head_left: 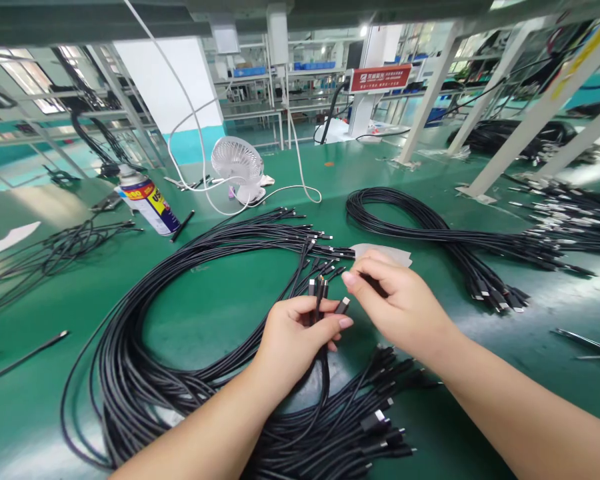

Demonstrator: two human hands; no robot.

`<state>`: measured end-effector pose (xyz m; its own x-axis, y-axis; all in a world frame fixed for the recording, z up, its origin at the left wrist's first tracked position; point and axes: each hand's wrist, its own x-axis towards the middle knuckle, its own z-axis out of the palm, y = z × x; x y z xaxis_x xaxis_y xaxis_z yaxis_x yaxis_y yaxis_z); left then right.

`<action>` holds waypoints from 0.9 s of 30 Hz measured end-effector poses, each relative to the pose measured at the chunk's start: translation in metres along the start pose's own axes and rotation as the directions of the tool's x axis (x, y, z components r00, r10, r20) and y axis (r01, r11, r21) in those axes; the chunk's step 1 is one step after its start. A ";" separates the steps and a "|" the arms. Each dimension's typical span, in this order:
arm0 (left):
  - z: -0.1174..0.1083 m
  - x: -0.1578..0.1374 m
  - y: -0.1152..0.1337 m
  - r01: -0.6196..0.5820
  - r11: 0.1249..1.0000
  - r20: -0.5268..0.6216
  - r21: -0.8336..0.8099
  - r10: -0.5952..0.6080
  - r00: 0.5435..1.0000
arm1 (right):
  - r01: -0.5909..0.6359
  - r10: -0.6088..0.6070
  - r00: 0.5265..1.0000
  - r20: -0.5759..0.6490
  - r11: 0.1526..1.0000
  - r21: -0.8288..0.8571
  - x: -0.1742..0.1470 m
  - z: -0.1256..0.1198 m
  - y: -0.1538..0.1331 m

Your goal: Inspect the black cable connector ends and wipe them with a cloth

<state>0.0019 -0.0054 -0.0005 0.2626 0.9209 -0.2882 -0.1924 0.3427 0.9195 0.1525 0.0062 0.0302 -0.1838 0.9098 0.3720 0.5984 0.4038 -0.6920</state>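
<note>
In the middle of the head view, my left hand (300,337) is closed around several black cables, whose connector ends (319,288) stick up above the fingers. One more black connector (343,305) with a metal tip pokes out by the thumb. Just to the right and slightly higher, my right hand (397,297) has thumb and forefinger pinched together; something dark shows under its curled fingers, but I cannot make it out. A large loop of black cables (125,333) lies on the green table around my left hand. Loose connector ends (380,423) fan out below the hands.
Another coiled cable bundle (405,213) lies at the right, near a pile of metal-tipped cables (555,220). A spray can (150,200) and white fan (237,167) stand at the back left. Tweezers (587,343) rest at the right edge. Slanted white posts (530,127) rise behind.
</note>
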 end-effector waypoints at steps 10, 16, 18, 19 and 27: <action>0.000 0.000 0.003 -0.043 0.998 0.035 0.045 0.041 0.999 | -0.100 0.065 0.980 0.190 0.978 0.185 -0.001 -0.001 0.002; -0.002 0.001 -0.001 -0.100 0.981 0.058 0.167 0.092 0.994 | -0.001 -0.015 0.988 0.154 0.995 0.102 -0.008 0.006 -0.001; -0.003 0.001 -0.002 -0.092 0.985 0.065 0.144 0.083 0.994 | 0.010 -0.020 0.989 0.147 0.997 0.071 -0.009 0.006 0.000; -0.003 0.000 -0.002 -0.080 0.989 0.060 0.123 0.073 0.996 | 0.018 -0.027 0.990 0.136 0.998 0.061 -0.009 0.005 0.000; -0.001 0.000 -0.004 -0.016 0.999 0.007 0.030 0.016 1.000 | -0.048 0.048 0.999 -0.016 0.999 -0.003 0.003 -0.007 0.001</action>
<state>0.0015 -0.0062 -0.0043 0.2665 0.9247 -0.2719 -0.1682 0.3224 0.9315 0.1584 0.0091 0.0350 -0.1418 0.9266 0.3482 0.6093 0.3590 -0.7070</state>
